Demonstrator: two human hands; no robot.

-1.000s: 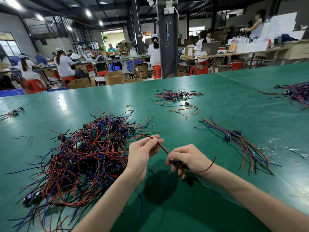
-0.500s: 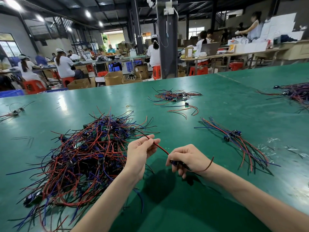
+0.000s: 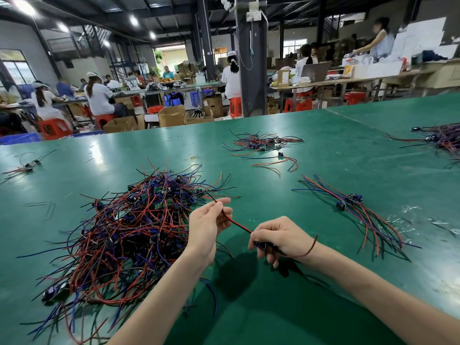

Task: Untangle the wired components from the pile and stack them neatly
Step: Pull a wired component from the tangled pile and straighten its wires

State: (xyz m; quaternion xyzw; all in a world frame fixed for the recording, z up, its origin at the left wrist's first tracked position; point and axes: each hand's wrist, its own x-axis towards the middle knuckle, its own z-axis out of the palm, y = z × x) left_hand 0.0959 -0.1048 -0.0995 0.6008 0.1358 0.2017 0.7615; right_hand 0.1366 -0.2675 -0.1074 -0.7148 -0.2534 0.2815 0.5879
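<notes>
A big tangled pile [image 3: 129, 227] of red, blue and black wired components lies on the green table [image 3: 348, 158], left of centre. My left hand [image 3: 207, 224] pinches a red wire [image 3: 236, 223] just right of the pile. That wire runs taut to my right hand [image 3: 278, 239], whose fingers curl round the small dark component at its end. A neat stack of sorted components [image 3: 353, 205] lies to the right, wires fanned toward me.
A smaller loose bundle [image 3: 261, 143] and a single component [image 3: 281, 158] lie farther back. More wires sit at the right edge [image 3: 440, 138] and far left [image 3: 25, 166]. Scraps of clear plastic [image 3: 410, 210] lie beside the stack. Workers sit at benches beyond the table.
Both hands stay almost in place. The red wire between them stays stretched, and my left fingers have shifted slightly along it.
</notes>
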